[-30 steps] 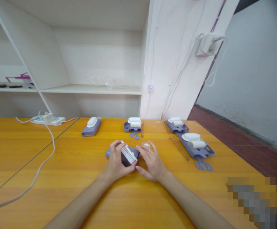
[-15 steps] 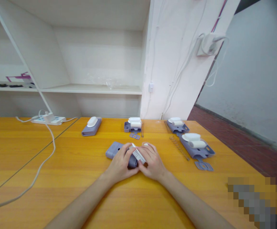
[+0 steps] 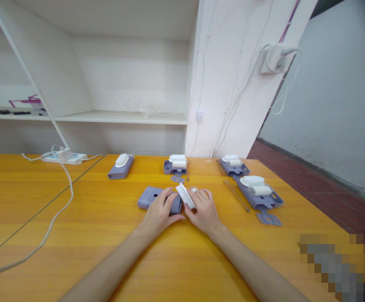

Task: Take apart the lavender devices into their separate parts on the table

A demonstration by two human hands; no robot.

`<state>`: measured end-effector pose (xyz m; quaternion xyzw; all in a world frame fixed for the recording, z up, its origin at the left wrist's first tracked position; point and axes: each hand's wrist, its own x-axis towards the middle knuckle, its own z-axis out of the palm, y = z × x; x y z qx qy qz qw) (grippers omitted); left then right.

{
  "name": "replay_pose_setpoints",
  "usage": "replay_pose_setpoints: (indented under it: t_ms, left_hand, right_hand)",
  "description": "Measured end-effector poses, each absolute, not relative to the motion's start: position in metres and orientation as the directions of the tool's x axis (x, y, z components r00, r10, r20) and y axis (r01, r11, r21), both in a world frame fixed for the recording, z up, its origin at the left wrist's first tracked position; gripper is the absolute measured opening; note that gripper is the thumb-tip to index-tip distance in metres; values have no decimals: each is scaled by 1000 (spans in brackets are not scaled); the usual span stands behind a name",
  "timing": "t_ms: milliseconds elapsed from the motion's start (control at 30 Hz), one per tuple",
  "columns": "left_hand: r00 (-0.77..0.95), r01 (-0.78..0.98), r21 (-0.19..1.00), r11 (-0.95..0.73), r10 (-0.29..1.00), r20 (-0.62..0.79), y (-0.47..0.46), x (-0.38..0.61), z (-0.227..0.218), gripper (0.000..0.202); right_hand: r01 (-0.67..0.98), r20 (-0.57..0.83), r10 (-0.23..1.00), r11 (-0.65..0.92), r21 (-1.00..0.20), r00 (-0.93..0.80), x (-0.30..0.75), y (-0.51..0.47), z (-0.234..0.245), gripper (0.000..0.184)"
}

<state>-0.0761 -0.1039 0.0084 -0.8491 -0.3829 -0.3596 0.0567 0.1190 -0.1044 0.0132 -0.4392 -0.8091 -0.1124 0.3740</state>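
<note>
A purple plastic case lies flat on the orange table in front of me. My left hand rests on its right end, fingers curled over it. My right hand is closed on a white ribbed brush piece, held tilted at the case's right end. A small white part lies just beyond my right fingers.
Further back lie a closed purple unit with a white pad, an open unit with white rollers, and two more units at the right. Springs and flat purple frames lie near them. A power strip and cable trail at left.
The white brush piece has passed from my left hand to my right and moved right, off the case. My left hand now lies on the case.
</note>
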Motion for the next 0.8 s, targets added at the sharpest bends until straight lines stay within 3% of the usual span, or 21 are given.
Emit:
replay_pose_setpoints:
  t_ms: [133, 300, 400, 800]
  left_hand:
    - [420, 741, 159, -653, 634, 650, -102, -78, 9, 61]
    - [266, 893, 116, -434, 719, 642, -100, -80, 12, 76]
    - [242, 930, 73, -360, 749, 616, -100, -80, 16, 74]
    - [363, 902, 34, -431, 798, 481, -104, -90, 34, 64]
  right_hand:
    - [823, 702, 635, 554, -125, -321, 119, -106, 15, 35]
    - [859, 694, 655, 501, -103, -299, 120, -106, 14, 35]
    - [868, 703, 643, 492, -74, -304, 120, -104, 13, 34]
    - [904, 651, 676, 425, 36, -344, 120, -105, 17, 33]
